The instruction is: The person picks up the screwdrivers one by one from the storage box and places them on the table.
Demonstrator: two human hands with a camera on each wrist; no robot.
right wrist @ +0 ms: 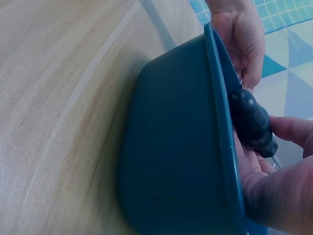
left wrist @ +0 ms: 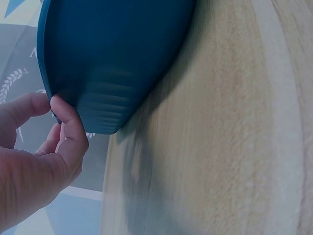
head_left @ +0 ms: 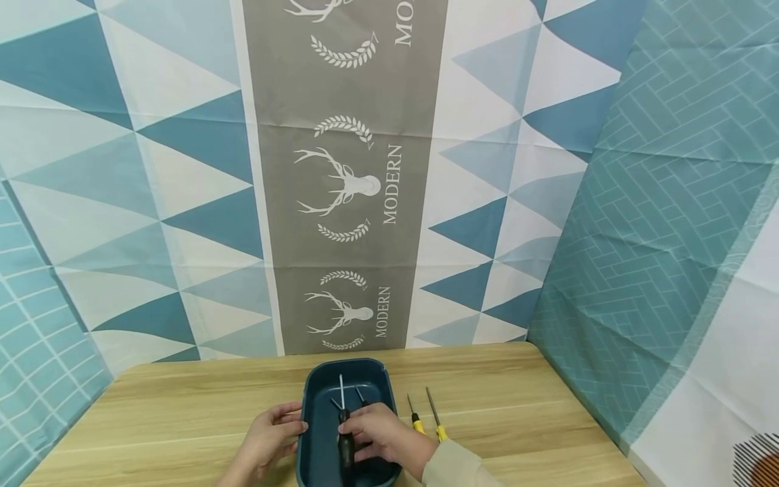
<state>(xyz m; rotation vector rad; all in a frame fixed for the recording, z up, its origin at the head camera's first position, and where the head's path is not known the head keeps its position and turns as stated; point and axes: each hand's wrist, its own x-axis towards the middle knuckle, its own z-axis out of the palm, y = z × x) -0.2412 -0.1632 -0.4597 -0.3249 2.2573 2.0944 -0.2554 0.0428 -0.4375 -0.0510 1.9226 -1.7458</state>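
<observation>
A dark blue plastic bin (head_left: 307, 446) with a rounded rim stands on the table. My left hand (head_left: 274, 436) pinches its left rim between thumb and fingers, close up in the left wrist view, where the bin's ribbed wall (left wrist: 105, 105) shows. Over the bin's inside, my right hand (head_left: 383, 433) grips a black-handled screwdriver (head_left: 346, 446), its bright shaft pointing away from me. In the right wrist view, thumb and fingers hold the black handle (right wrist: 252, 122) right at the rim. Two more thin shafts (head_left: 361, 396) show inside the bin, their handles partly hidden by the right hand.
Right of the bin, two screwdrivers with yellow handles (head_left: 441, 431) lie on the wooden table (head_left: 517, 419), tips pointing away. The right sleeve overlaps the table near them. A patterned cloth (head_left: 347, 237) hangs behind the table, and a teal cloth (head_left: 657, 237) on the right.
</observation>
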